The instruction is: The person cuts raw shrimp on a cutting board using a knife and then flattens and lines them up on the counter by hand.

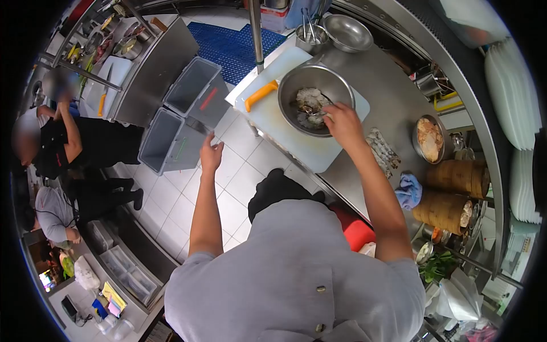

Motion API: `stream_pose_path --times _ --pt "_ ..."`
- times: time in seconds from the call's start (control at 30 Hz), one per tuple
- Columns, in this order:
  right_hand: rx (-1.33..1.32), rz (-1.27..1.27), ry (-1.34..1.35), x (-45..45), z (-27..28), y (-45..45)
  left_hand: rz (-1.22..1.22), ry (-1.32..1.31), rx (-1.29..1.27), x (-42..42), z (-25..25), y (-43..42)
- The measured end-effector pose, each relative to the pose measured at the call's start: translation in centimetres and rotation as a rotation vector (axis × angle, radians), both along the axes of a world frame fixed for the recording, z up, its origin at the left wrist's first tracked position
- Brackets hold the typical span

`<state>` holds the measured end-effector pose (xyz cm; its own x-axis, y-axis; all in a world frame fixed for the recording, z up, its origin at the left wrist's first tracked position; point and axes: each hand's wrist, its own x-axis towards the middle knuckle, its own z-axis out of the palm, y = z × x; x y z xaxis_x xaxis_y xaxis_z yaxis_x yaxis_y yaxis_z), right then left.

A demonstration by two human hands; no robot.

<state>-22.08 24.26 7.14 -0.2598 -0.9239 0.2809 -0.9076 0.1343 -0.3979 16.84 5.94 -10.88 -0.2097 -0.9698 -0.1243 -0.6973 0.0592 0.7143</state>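
Note:
My right hand [343, 124] is closed on a metal spoon [325, 98] at the near right rim of a steel mixing bowl [288, 108]. The spoon's lower end is in a pale, wet-looking food mixture [310, 96]; I cannot tell what it is. Under the bowl lies a white cutting board [279, 139]. An orange handle [261, 96] rests on the board, its far end hidden by the bowl. My left hand [211, 155] is in the air over the tiled floor, fingers apart and holding nothing, near the grey bins [161, 142].
On the steel counter [393, 80] stand an empty steel bowl [347, 32], a pot with utensils [311, 39], a bowl of orange-pink food [428, 138] and bamboo steamers [441, 211]. A blue cloth [408, 191] lies nearby. Co-workers [74, 139] stand at the left.

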Motion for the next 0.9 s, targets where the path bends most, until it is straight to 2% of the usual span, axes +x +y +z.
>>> stream_pose_path --times 0.03,0.1,0.23,0.3,0.33,0.4,0.43,0.5,0.57,0.63,0.7,0.8,0.83,0.9 --pt "0.000 0.001 0.011 -0.4 -1.1 -1.3 -0.019 0.103 -0.066 -1.6 1.7 0.3" --pt "0.267 0.022 0.298 -0.9 -3.2 -3.7 -0.033 0.211 -0.139 -4.2 5.6 1.5" --pt "0.438 0.042 0.247 -2.5 -5.2 -6.5 -0.148 0.371 -0.289 -8.0 12.7 4.2" --pt "0.449 0.082 0.009 -3.7 -6.0 -7.0 -0.211 0.498 -0.289 -9.1 14.8 5.4" --pt "0.442 0.084 0.012 -4.2 -6.0 -7.2 -0.228 0.530 -0.286 -9.6 15.7 5.9" --pt "0.377 0.017 -0.218 -5.3 -5.8 -7.6 -0.257 0.566 -0.318 -10.9 17.2 6.6" --pt "0.372 0.016 -0.216 -4.8 -4.1 -7.1 -0.288 0.600 -0.335 -11.6 17.8 7.1" --pt "0.116 -0.013 -0.209 -4.3 -0.2 -5.4 -0.323 0.635 -0.249 -13.6 19.3 7.6" --pt "0.123 -0.038 -0.268 -3.9 3.0 -4.2 -0.543 0.527 -0.444 -16.1 20.4 7.8" --pt "0.143 -0.065 -0.582 -2.8 7.0 -1.9 -0.621 0.484 -0.426 -19.1 21.3 8.6" --pt "0.079 -0.089 -0.660 -2.9 7.9 0.7 -0.708 0.442 -0.406 -21.9 21.2 9.9" --pt "-0.061 -0.098 -0.983 -2.8 10.0 6.1 -0.836 0.524 -0.299 -25.4 20.4 12.4" --pt "-0.078 -0.133 -0.988 -3.1 9.5 8.2 -0.872 0.526 -0.286 -26.1 20.1 13.2" --pt "-0.170 -0.240 -1.277 -4.2 7.6 13.1 -0.911 0.654 -0.183 -27.2 19.2 15.1"
